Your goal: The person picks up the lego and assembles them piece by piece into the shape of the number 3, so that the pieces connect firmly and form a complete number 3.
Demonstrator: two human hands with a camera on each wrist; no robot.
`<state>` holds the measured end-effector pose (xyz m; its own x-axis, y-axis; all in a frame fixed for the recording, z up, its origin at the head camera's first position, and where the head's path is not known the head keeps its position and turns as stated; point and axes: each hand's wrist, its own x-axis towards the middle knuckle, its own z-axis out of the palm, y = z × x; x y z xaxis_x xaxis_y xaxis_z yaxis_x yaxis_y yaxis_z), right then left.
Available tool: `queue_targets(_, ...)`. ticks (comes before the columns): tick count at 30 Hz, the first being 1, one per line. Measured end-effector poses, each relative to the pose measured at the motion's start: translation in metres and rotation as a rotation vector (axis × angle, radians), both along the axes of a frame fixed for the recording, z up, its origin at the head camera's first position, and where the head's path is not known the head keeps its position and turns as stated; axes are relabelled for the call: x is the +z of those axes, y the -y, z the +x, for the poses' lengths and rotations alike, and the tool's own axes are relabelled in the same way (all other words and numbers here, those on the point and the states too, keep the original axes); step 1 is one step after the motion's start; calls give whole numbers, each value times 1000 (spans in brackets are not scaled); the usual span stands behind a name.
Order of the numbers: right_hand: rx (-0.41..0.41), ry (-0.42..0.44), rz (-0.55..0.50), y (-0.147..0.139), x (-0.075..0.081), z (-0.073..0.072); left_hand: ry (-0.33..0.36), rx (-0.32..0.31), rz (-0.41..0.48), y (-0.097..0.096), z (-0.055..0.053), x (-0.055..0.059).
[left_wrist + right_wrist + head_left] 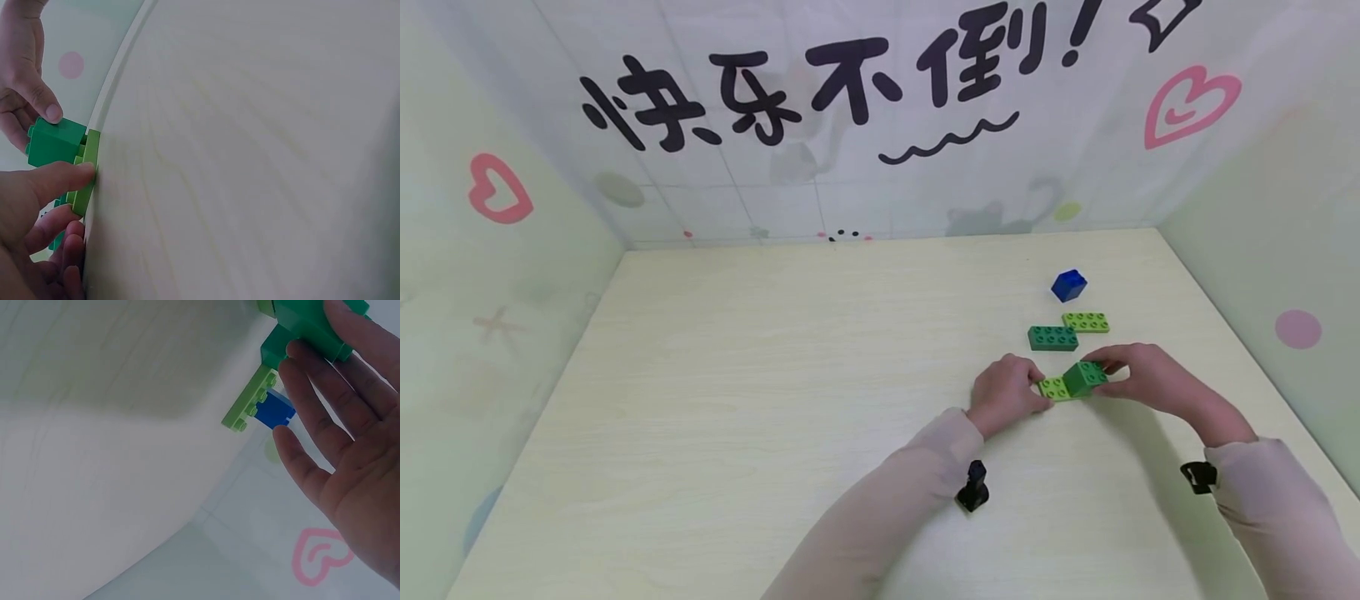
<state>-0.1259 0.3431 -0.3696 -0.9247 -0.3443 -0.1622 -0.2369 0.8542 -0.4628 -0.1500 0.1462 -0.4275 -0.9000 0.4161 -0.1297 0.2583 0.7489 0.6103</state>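
Observation:
A flat light green toy brick [1054,389] lies on the table, its left end pinched between the thumb and fingers of my left hand [1009,392]. Over its right end stands a taller green brick [1084,378] with studs on top. My right hand [1153,383] holds this taller brick from the right, thumb on the near side and fingers on the far side. In the left wrist view the green brick [57,142] leans slightly against the light green one [91,178]. The right wrist view shows my right fingers [312,394] rather straight, with fingertips at the brick.
Just behind my hands lies a dark green brick [1052,338], with a second flat light green brick [1086,322] at its back right. Farther back is a blue brick [1069,286]. Patterned walls [1262,250] border the pale table [737,400] at the back and sides.

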Motion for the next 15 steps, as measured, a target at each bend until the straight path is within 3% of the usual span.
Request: queue_targets(15, -46, 9, -3, 3, -1, -4, -4, -4, -4, 0, 0, 0)
